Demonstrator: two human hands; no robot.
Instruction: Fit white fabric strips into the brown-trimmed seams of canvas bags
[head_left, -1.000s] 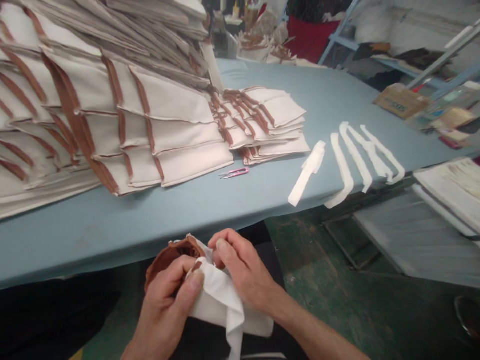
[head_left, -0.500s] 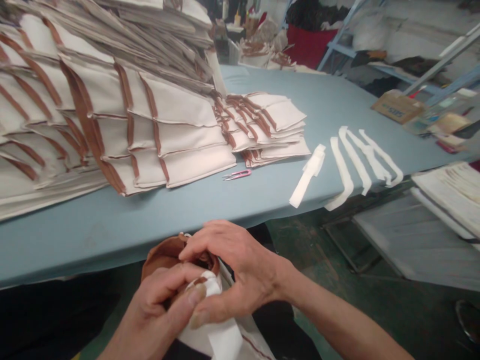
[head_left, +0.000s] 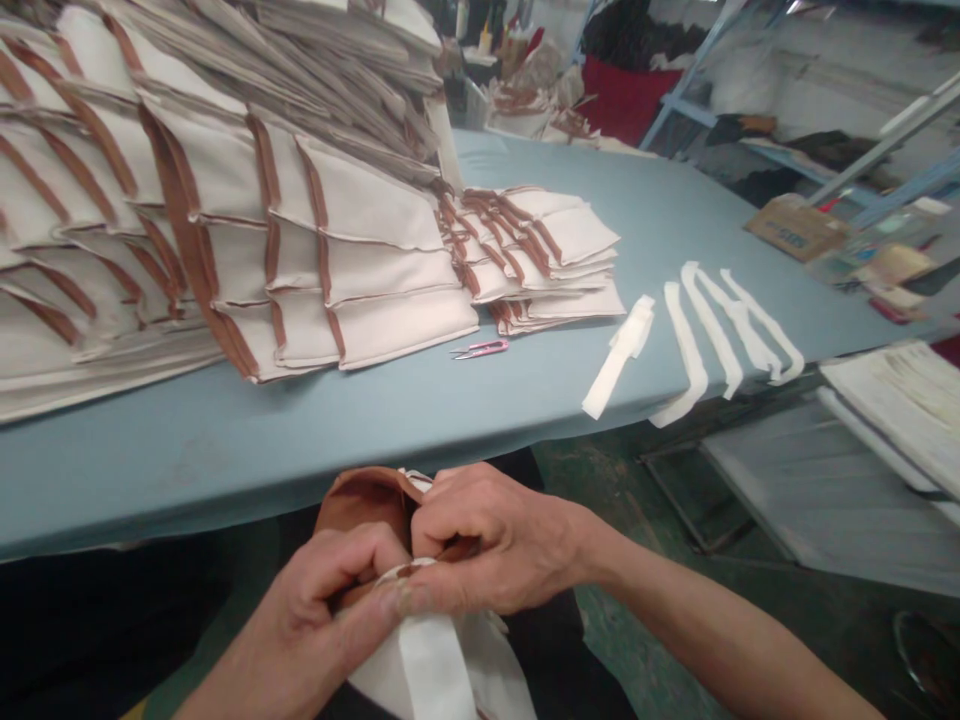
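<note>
Low in front of the table, my left hand [head_left: 330,605] pinches the edge of a cream fabric bag with a brown lining [head_left: 367,500]. My right hand [head_left: 491,545] is closed on the same edge, its fingers curled over the brown fabric. The two thumbs meet at the rim. A white fabric strip [head_left: 435,665] hangs down from just under the thumbs over the bag's cream outside. My fingers hide the spot where strip and bag meet. Pink thread snips [head_left: 480,349] lie on the table beyond my hands.
Stacks of cream pieces with brown edges [head_left: 390,270] cover the left of the blue-covered table [head_left: 390,400]. A smaller stack [head_left: 570,235] lies beside them. More white strips [head_left: 682,350] rest near the right edge. A cardboard box [head_left: 795,225] stands farther back.
My right fingers have curled down and closed on the bag's edge, with the thumb now beside the left thumb. The white strip hangs straighter. The view has shifted slightly.
</note>
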